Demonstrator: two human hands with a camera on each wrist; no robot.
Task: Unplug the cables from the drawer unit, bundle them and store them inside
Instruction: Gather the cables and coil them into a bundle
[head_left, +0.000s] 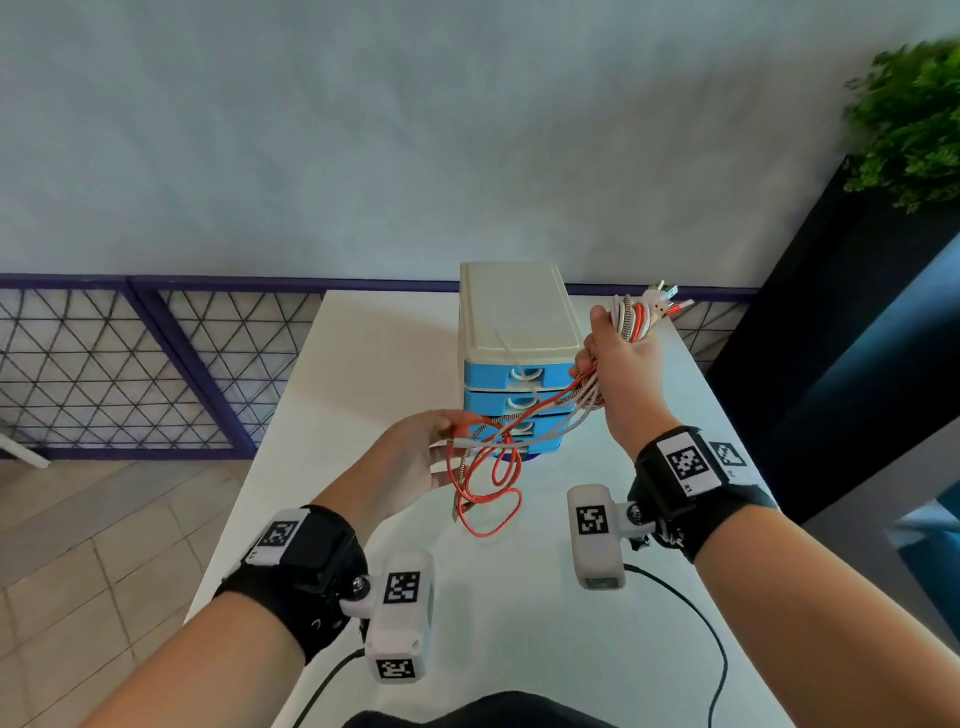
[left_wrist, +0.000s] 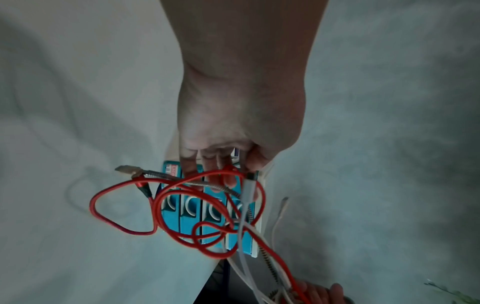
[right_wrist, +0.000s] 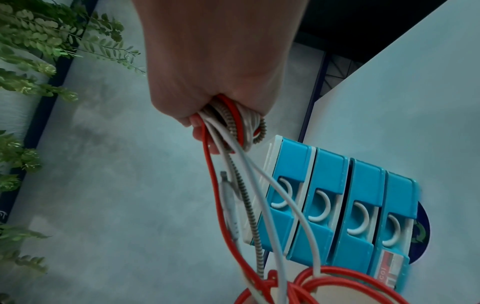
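The drawer unit (head_left: 514, 358) has a cream top and several blue drawers and stands at the middle of the white table. My right hand (head_left: 597, 358), raised beside the unit's right top corner, grips a coiled bundle of cables (head_left: 631, 317) in its fist (right_wrist: 207, 123), and connector ends stick out above it. Red, white and braided strands run down to my left hand (head_left: 444, 431), whose fingers (left_wrist: 226, 164) pinch the loose ends. Red cable loops (head_left: 488, 499) hang below it in front of the drawers (left_wrist: 187, 226). No cable is seen plugged into the unit (right_wrist: 350, 205).
The table (head_left: 519, 623) stretches toward me, with black wrist-camera leads (head_left: 691, 597) trailing over its near part. A purple-framed mesh fence (head_left: 130, 364) runs behind at the left. A leafy plant (head_left: 909, 119) on a dark planter stands at the right.
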